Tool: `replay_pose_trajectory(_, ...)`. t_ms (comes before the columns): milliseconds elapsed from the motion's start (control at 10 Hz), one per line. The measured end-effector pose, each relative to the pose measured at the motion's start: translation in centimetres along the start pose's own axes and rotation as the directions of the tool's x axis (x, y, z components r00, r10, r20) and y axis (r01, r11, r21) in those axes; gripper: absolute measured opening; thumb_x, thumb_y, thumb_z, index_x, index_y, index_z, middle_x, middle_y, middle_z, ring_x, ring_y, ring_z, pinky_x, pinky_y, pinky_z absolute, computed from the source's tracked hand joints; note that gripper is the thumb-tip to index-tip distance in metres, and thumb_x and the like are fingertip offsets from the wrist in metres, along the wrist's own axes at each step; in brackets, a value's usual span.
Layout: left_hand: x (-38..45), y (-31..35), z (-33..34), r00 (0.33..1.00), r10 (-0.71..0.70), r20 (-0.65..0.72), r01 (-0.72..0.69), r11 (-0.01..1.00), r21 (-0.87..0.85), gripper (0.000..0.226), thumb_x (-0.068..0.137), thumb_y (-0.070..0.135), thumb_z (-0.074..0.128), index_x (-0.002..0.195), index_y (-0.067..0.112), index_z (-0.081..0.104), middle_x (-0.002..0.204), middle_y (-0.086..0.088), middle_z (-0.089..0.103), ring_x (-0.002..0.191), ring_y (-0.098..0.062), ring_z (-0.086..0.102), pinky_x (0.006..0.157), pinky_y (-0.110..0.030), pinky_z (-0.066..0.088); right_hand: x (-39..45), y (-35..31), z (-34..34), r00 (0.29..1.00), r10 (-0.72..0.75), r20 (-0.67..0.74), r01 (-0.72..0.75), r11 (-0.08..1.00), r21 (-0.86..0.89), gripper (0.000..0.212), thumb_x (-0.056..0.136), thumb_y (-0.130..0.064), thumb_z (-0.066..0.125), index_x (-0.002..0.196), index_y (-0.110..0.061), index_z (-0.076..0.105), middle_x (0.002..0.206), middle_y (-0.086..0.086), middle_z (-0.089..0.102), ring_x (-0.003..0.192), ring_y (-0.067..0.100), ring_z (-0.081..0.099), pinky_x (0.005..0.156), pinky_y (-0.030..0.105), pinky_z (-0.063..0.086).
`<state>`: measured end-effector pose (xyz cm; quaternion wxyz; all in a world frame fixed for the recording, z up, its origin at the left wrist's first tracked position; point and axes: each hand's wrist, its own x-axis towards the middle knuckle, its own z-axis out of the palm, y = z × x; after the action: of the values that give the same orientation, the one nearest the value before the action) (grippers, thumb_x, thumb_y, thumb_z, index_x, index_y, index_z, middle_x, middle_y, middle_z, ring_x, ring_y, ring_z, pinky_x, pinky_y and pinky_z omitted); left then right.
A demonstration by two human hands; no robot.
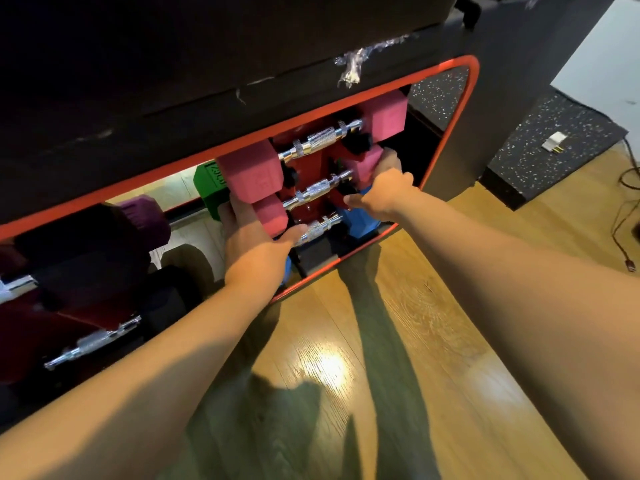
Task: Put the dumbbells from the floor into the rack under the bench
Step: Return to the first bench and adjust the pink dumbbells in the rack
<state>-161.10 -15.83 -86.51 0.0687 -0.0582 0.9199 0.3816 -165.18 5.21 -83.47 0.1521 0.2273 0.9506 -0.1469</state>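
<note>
A: Wooden floor [433, 341] is lying nearest, with a bright glare patch on it and the two forearms' shadows running toward the bench. No dumbbell is showing on the floor here.

B: Then where is the one being handled?

A: In the rack [311, 199], inside the orange frame [446, 150] under the black worktop [173, 81]. The middle pink dumbbell [320, 188] is sitting between an upper pink dumbbell [318, 140] and a blue dumbbell [320, 228] beneath. Its long axis is running left to right, rising toward the right and roughly parallel with the other two handles.

B: Which hand is closer to it?

A: Both are on it, one per end. The left hand [252, 251] is gripping the left pink head, fingers [239, 211] curled over its far side and thumb reaching toward the blue dumbbell's handle. The right hand [384, 192] is holding the right pink head, fingers wrapped behind it and thumb pointing left near the handle.

B: So what does the next move depend on?

A: I judge it is being seated. The heads lie straight ahead of the fingers, tight against the neighbours, so fingers could get pinched while withdrawing.

B: Anything further back?

A: A green dumbbell [211, 192] and a purple dumbbell [142, 216] are lying to the left, and speckled mat [554, 140] is showing on the right.
</note>
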Motion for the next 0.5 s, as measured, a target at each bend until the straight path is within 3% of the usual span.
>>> replay_pose_trajectory(100,0.46,0.27,-0.05,0.998,0.000,-0.060,0.001,1.000,0.014,0.091,0.065,0.075,0.062,0.116,0.000,0.057,0.103,-0.025,0.063,0.091,-0.040,0.063,0.076,-0.048,0.053,-0.14,-0.10,0.30,1.000,-0.001,-0.016,0.001,1.000,0.006,0.069,0.087,-0.065,0.056,0.097,0.003,0.056,0.128,0.017,0.045,0.120,0.037,0.038,0.081,0.039,0.035)
replay_pose_trajectory(200,0.97,0.07,0.33,0.993,-0.020,-0.118,0.036,0.989,0.141,0.093,0.065,0.080,0.061,0.121,0.007,0.053,0.113,-0.018,0.061,0.094,-0.037,0.062,0.077,-0.045,0.054,-0.42,0.07,0.01,1.000,-0.014,-0.001,0.014,1.000,0.002,0.062,0.089,-0.063,0.054,0.077,-0.002,0.050,0.125,0.017,0.045,0.121,0.037,0.037,0.089,0.041,0.039)
replay_pose_trajectory(300,0.90,-0.05,0.23,0.988,-0.010,-0.151,0.043,0.975,0.219,0.088,0.067,0.080,0.059,0.121,0.011,0.050,0.109,-0.012,0.060,0.086,-0.033,0.060,0.070,-0.040,0.052,-0.87,0.10,-0.33,1.000,-0.027,-0.008,0.027,0.999,0.022,0.058,0.089,-0.060,0.057,0.096,-0.003,0.052,0.124,0.017,0.043,0.125,0.038,0.035,0.102,0.048,0.039)
replay_pose_trajectory(400,1.02,-0.17,0.23,0.994,-0.007,-0.107,0.033,0.970,0.240,0.076,0.074,0.073,0.060,0.115,0.010,0.046,0.094,-0.010,0.058,0.072,-0.025,0.053,0.063,-0.034,0.043,-0.97,-0.01,-0.06,1.000,-0.023,-0.018,0.023,1.000,0.014,0.059,0.089,-0.060,0.057,0.096,-0.002,0.050,0.124,0.016,0.045,0.126,0.039,0.035,0.101,0.047,0.039)
replay_pose_trajectory(500,1.37,-0.64,0.26,0.996,0.041,-0.081,-0.022,0.973,0.229,0.078,0.074,0.075,0.058,0.117,0.010,0.050,0.108,-0.013,0.058,0.084,-0.031,0.058,0.064,-0.033,0.041,-1.08,-0.06,-0.01,0.997,-0.021,-0.075,0.028,0.995,0.096,0.081,0.087,-0.056,0.064,0.135,0.002,0.036,0.144,0.018,0.036,0.131,0.040,0.033,0.105,0.049,0.038)
